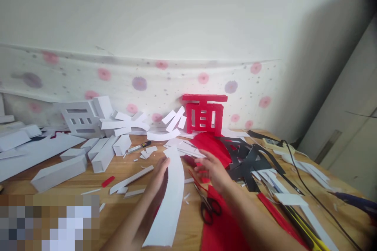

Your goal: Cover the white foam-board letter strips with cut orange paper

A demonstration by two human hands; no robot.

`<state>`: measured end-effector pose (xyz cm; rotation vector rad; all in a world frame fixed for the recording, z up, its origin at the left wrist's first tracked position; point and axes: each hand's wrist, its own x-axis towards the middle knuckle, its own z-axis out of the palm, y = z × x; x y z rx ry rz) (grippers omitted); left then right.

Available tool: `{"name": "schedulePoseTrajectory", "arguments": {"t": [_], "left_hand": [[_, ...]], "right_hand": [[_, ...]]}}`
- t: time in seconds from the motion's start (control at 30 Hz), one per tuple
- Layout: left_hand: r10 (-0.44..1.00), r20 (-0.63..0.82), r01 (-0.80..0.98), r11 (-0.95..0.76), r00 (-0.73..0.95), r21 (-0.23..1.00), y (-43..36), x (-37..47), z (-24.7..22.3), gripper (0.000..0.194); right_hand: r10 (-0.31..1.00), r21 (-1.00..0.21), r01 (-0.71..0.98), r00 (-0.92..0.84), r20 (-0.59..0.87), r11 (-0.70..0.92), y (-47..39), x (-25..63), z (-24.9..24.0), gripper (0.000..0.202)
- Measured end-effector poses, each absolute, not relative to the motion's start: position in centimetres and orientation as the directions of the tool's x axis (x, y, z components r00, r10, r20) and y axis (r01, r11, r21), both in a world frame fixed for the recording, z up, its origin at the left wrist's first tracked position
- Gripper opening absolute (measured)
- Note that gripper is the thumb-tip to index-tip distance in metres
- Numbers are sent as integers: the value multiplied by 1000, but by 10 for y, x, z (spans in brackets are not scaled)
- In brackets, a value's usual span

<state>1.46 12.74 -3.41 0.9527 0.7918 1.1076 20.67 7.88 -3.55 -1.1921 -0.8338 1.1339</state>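
Note:
A long, curved white strip (pixel 174 188), like a brush stroke in foam board or card, stands near the middle of the table. My left hand (pixel 160 170) grips it by its left edge, close to the upper end. Right of the strip, my right hand (pixel 214 170) hovers with spread fingers and holds nothing that I can see. Below its fingertips is a small piece of red material, partly hidden. Black-handled scissors (pixel 210 208) lie beneath that hand, partly on a red sheet (pixel 220 227).
A red block character (pixel 204 115) leans at the back wall, white foam characters (pixel 84 119) to its left. White blocks (pixel 101 155) and a utility knife (pixel 138 147) lie left. Black cutouts (pixel 249 164), a power strip (pixel 278 145), a cable and a blue-handled tool (pixel 356 200) lie right.

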Motion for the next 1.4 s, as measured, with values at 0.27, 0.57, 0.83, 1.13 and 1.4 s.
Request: {"name": "schedulePoseTrajectory", "arguments": {"t": [0.27,0.57,0.83,1.13,1.4], "left_hand": [[942,-56,-324,169,331,931,123,18,-33,45],[929,-54,-281,165,366,945,123,18,-40,38],[924,-110,-260,216,367,941,114,22,-35,46],[922,-112,-325,242,371,914,120,24,-52,57],[912,-128,-337,271,390,902,118,25,-57,52]], "right_hand": [[840,-999,54,542,21,-9,156,299,29,41],[753,-966,236,653,74,-109,196,344,31,34],[649,-960,278,733,203,-13,234,388,13,35],[745,-992,73,656,122,99,266,404,-5,31],[839,-974,-79,526,139,211,248,399,0,38]]}}
